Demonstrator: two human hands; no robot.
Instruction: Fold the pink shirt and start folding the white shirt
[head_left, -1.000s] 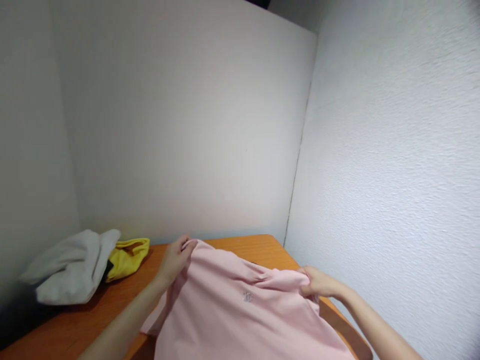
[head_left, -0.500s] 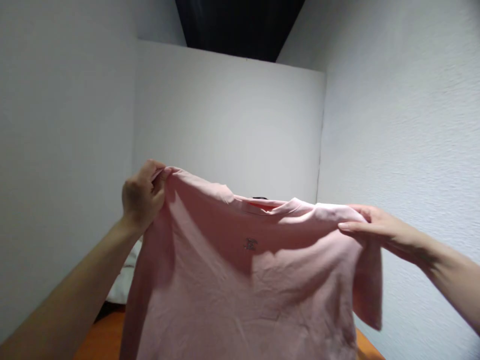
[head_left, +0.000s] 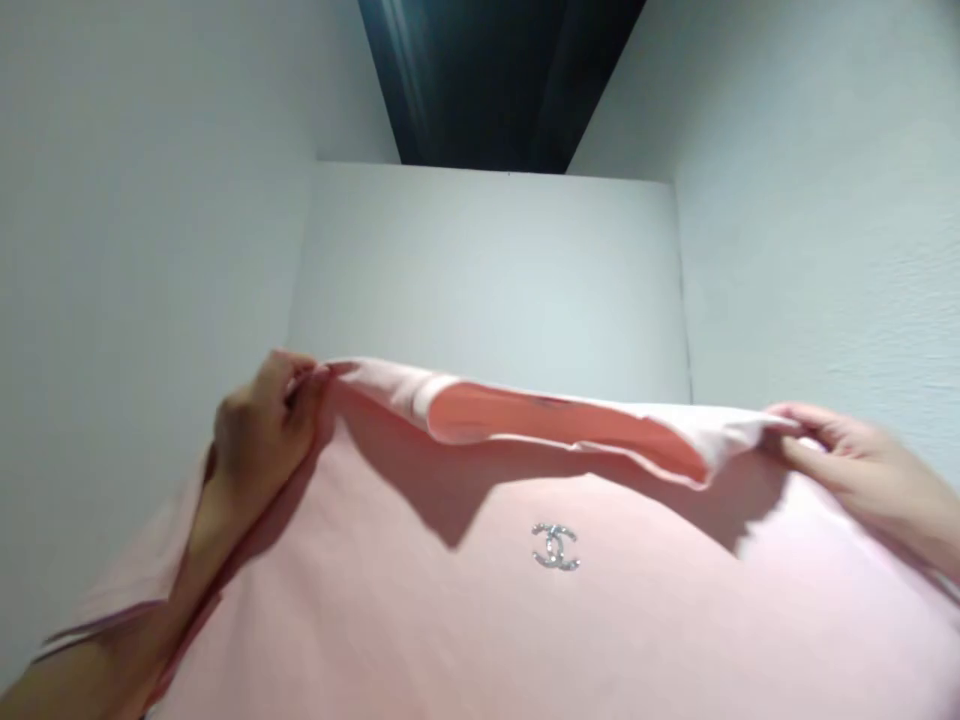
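Pink T-shirt (head_left: pixel 525 620) held up and spread taut between both hands, filling lower view. Shoulder line, its long axis here, runs straight from hand to hand; body falls below hands, toward person. Open neckline (head_left: pixel 555 425) sags midway between hands, small silver logo (head_left: pixel 556 547) just beneath. Left hand (head_left: pixel 255 440) pinched shut on left shoulder of cloth; right hand (head_left: pixel 855 465) grips right shoulder. Hands about level, neither clearly nearer. Beyond hands: white partition (head_left: pixel 487 270), dark gap (head_left: pixel 495 80) above.
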